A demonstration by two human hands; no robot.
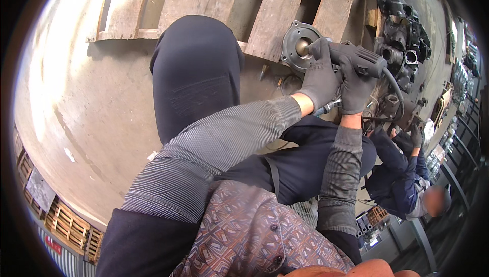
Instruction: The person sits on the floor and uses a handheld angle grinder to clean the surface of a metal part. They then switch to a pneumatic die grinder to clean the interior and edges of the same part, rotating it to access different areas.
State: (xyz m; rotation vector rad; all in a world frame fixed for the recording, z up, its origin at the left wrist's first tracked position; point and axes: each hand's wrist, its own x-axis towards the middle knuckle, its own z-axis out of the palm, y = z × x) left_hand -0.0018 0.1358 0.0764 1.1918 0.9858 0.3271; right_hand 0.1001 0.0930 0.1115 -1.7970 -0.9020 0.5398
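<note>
My gloved left hand (pixel 320 75) is wrapped round the front of a dark corded die grinder (pixel 356 58). Behind it, my gloved right hand (pixel 354 86) grips the grinder's body near the cable end. The grinder's tip reaches the centre opening of a round, flanged metal casting (pixel 291 42), where a bright worn surface shows. Whether the tip touches the metal is hidden by my left hand. The casting rests at the edge of a wooden pallet (pixel 272 14), with bolt holes round its rim.
Several dark metal castings (pixel 400 32) lie piled on the right. The grinder's cable (pixel 400 91) loops down beside my right hand. A co-worker (pixel 402 180) crouches at the lower right, gloved hand near another tool. My bent knee (pixel 196 63) stands left of the casting. Stacked pallets (pixel 66 226) are at the lower left.
</note>
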